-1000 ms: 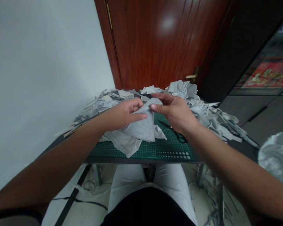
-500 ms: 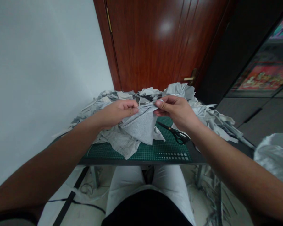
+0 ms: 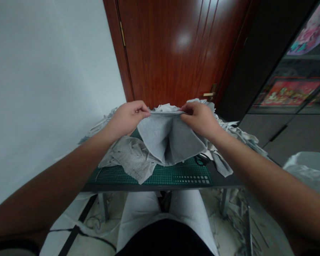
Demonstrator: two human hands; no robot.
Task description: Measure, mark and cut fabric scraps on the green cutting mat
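Note:
A grey piece of fabric hangs between my hands over the cutting mat, its top edge stretched fairly straight and a deep fold running down its middle. My left hand pinches the upper left corner between thumb and fingers. At the upper right, my right hand grips the same edge. Below and left lies a crumpled light grey fabric scrap on the green cutting mat. The black handles of the scissors show past the fabric's right side; their blades are hidden behind it.
Piles of fabric scraps line the back and right of the dark table. Behind stands a brown wooden door, with a white wall at left. A white plastic bag is at the right; strips litter the floor.
The grey fabric was bunched between my hands and is now spread out wide. My hands have moved apart, the left one leftward. The view has shifted slightly.

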